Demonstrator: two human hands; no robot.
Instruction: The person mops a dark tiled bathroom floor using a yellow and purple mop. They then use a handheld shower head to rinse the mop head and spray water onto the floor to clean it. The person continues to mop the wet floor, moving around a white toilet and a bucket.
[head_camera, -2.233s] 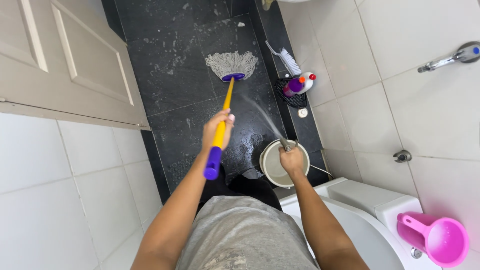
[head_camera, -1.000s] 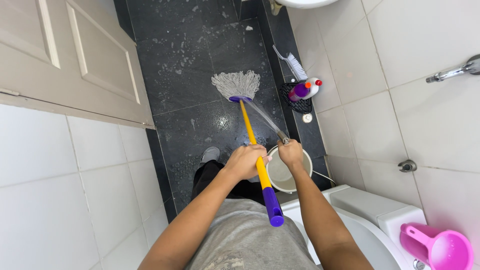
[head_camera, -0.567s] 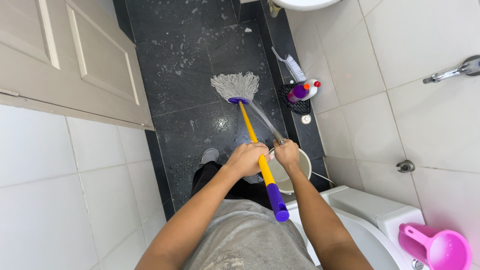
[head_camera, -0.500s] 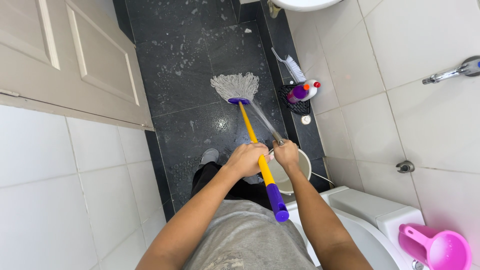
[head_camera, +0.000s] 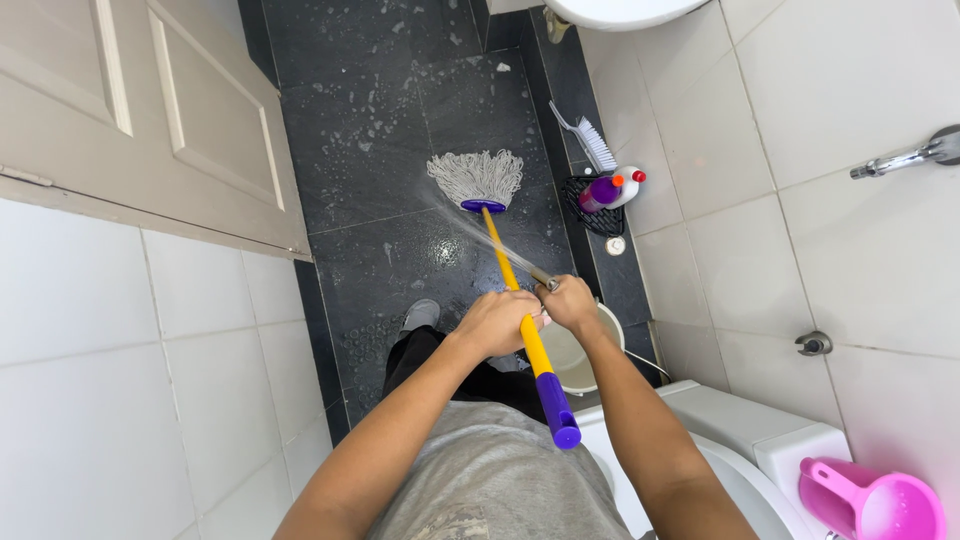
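I am standing in a small household bathroom. White glazed tiles (head_camera: 850, 90) cover the walls on both sides of my hands, and a wet dark stone floor (head_camera: 370, 130) lies ahead of them. A white toilet cistern (head_camera: 740, 425) sits just right of my right forearm, with a pink plastic jug (head_camera: 875, 500) on it. A chrome tap (head_camera: 915, 155) projects from the right wall, a washbasin edge (head_camera: 620, 12) shows far ahead, and a panelled door (head_camera: 150, 110) stands to the left.

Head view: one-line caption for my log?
Left hand grips mop; right hand sprays its head on wet dark floor.
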